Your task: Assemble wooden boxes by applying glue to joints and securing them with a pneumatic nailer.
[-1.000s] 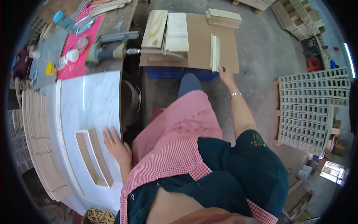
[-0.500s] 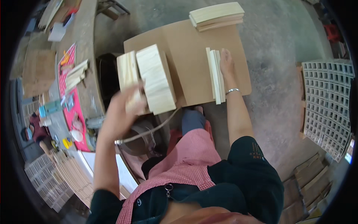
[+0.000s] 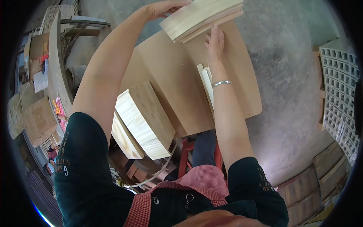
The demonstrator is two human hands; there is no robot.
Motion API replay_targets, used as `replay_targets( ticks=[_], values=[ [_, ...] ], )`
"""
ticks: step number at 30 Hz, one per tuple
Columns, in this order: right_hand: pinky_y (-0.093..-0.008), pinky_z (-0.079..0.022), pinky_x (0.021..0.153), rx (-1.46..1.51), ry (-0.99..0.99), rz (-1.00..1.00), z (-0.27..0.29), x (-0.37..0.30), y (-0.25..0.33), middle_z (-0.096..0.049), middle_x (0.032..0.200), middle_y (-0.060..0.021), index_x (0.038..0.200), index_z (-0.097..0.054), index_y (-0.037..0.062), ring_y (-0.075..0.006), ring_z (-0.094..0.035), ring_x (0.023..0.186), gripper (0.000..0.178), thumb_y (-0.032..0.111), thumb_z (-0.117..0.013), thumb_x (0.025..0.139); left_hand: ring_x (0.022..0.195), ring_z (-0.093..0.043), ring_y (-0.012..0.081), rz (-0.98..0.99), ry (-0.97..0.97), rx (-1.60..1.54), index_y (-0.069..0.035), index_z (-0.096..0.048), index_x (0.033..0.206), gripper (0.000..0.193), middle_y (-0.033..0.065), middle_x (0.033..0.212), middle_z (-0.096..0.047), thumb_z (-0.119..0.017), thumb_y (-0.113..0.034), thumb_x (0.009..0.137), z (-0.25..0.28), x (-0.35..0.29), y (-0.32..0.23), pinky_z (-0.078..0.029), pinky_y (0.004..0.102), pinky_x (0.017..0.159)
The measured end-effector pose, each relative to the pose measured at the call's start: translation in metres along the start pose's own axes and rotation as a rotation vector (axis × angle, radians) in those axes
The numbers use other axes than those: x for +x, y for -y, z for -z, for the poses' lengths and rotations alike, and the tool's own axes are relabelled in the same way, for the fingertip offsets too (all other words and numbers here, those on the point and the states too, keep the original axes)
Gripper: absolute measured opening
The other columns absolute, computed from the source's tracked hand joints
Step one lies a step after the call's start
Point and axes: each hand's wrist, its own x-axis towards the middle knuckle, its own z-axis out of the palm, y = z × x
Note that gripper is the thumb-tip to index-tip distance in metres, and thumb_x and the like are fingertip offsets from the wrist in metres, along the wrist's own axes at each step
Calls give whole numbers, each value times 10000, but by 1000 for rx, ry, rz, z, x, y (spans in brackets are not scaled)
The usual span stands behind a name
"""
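A stack of pale wooden boards (image 3: 204, 17) lies slantwise at the far end of the brown board, at the top of the view. My left hand (image 3: 166, 8) reaches over to its far left side, with the fingers partly hidden behind it. My right hand (image 3: 215, 43) is at its near edge, with the fingertips against the lower boards. The stack is held between both hands. Beside my right wrist, narrow wooden strips (image 3: 207, 85) lie on the brown board (image 3: 170, 68), partly covered by my forearm. Thick wooden blocks or stacks (image 3: 145, 117) stand at the near left, by my left upper arm.
A workbench (image 3: 56, 68) runs along the left, with cardboard boxes (image 3: 39, 121) beyond it. Light grid-like stacked pieces (image 3: 338, 94) stand on the right. Flat brown panels (image 3: 302, 189) lie at lower right. A red stool (image 3: 185, 155) is under me.
My left hand has moved from the near left blocks to the far stack. My right hand has gone forward from the narrow strips to that stack, which now appears larger and more slanted. The view has shifted.
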Motion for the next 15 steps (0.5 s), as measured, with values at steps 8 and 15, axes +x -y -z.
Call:
replay_targets(
  ticks=[8,15],
  values=[
    [-383,-422,1069,-127,-98,-26,-35,15,9,-559,1272,-274,1519,-270,-73,-348,-536,1235,1026,623,-664,877,1312,-520,392,196,202,-448,-26,-630,1133,599,233,1433,-534,-820,-441,746,-4,56,30,-420,536,1064],
    [-370,-482,992,48,-40,-23,-23,17,-15,-601,1230,-270,1451,-397,-81,-339,-611,1117,934,574,-698,858,1003,-691,262,72,-53,-175,18,-616,1300,776,173,1187,-692,-694,-600,837,-60,15,52,-556,364,874]
  ],
)
